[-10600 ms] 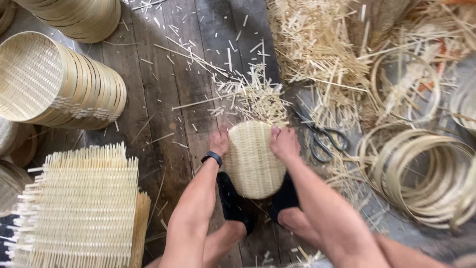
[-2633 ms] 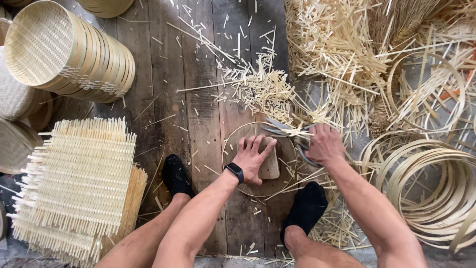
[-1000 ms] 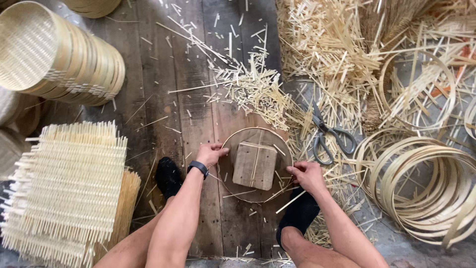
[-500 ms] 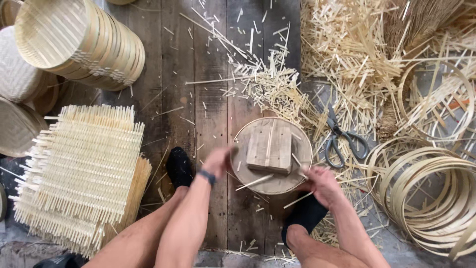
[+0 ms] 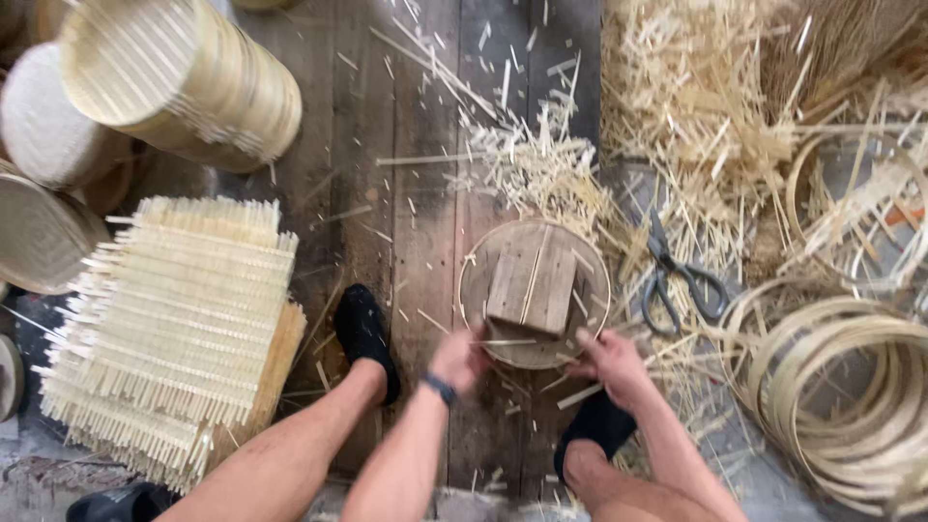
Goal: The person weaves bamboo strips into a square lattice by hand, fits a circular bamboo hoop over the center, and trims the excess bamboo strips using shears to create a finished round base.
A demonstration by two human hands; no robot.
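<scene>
1. The left hand (image 5: pixel 460 360) is motion-blurred; its grip cannot be made out.
2. The near rim of the round wooden disc with a block on top (image 5: pixel 534 290) is hidden behind both hands.
3. The stack of pale bamboo hoops (image 5: pixel 851 396) is cut off by the right edge.
4. The round woven bamboo trays (image 5: pixel 39 232) run past the left edge.

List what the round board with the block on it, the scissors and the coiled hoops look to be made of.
Round board: apparently bare, unfinished wood; plank seams and grain show.
Block: rough wood, visibly joined slats.
Scissors: dark, dull metal, probably steel.
Coiled hoops: pale, thin bent strips, likely bamboo, uncoated.
</scene>
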